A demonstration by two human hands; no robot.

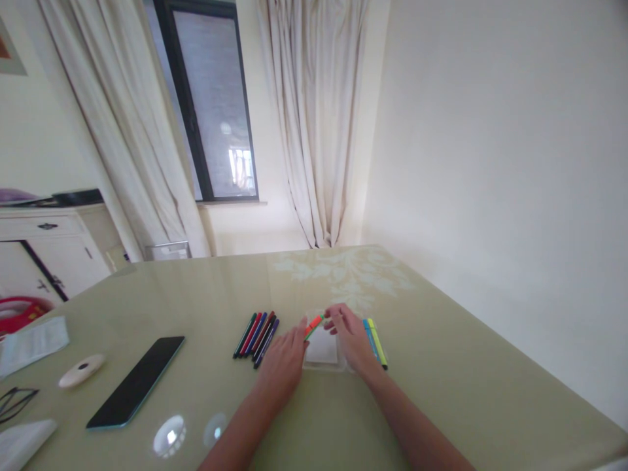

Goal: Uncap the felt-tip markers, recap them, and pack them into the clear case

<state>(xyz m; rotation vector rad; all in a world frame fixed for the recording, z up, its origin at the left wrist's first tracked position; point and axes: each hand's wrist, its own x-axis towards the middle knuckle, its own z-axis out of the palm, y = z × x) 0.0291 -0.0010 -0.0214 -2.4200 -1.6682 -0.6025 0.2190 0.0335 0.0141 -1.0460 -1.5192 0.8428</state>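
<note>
My left hand [289,356] is closed around an orange felt-tip pen [314,323], with green showing along it and at its upper end. The pen is tilted up to the right. At that upper end are the curled fingertips of my right hand [349,332], in a loose pinch. Below both hands lies a clear plastic case [322,366] with a white inside, partly covered by them. Several dark and red felt-tip pens [254,335] lie side by side left of my left hand. A blue pen [371,337] and a yellow pen [378,343] rest beside my right wrist.
A phone [137,383] lies on the glossy green table [471,379], left of the pens. Farther left are an oval white object [82,371], glasses [17,402] and a pale blue packet [34,343]. A wall [515,196] runs along the right table edge.
</note>
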